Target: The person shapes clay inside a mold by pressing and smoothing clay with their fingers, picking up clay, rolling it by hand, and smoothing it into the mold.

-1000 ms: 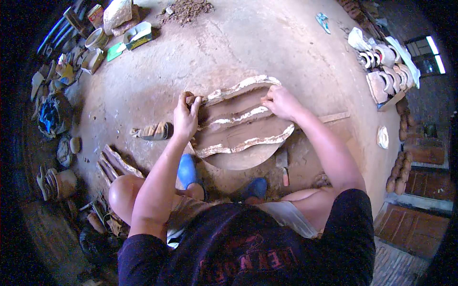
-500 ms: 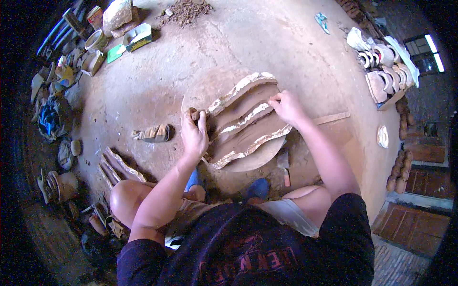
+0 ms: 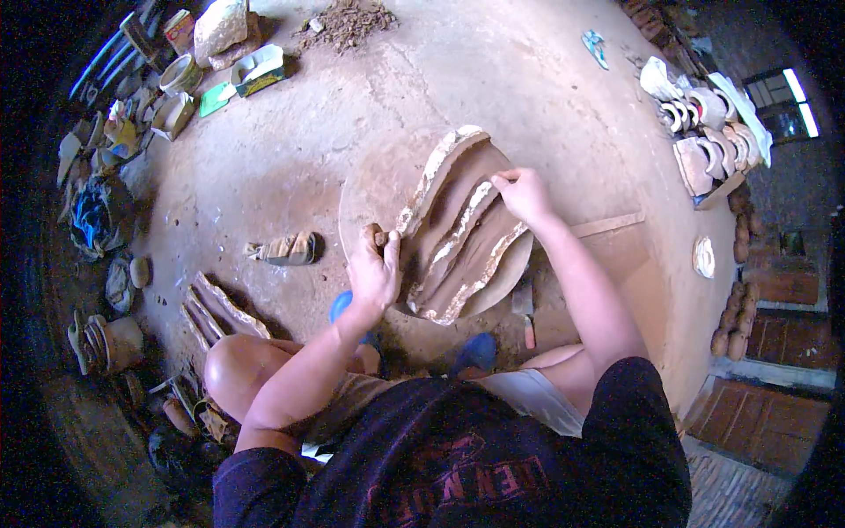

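A long clay mould [image 3: 444,220] with three wavy white-crusted ridges and brown channels between lies slanting on a round board [image 3: 370,176]. My left hand [image 3: 374,268] is closed on a small brown lump at the mould's left edge, thumb upward. My right hand [image 3: 526,195] pinches the mould near the upper end of its middle ridge, fingertips bent against it.
A wrapped bundle [image 3: 282,248], similar mould pieces [image 3: 224,312], a trowel [image 3: 524,312] and a wooden slat [image 3: 607,224] lie around the board. Tubs and boxes [image 3: 180,75] line the left. Curved pieces [image 3: 713,154] are stacked at right, rubble [image 3: 343,22] beyond.
The mould has swung anticlockwise from nearly crosswise to steeply slanting. My left hand has moved right and toward my body; my right hand stays near the far right end.
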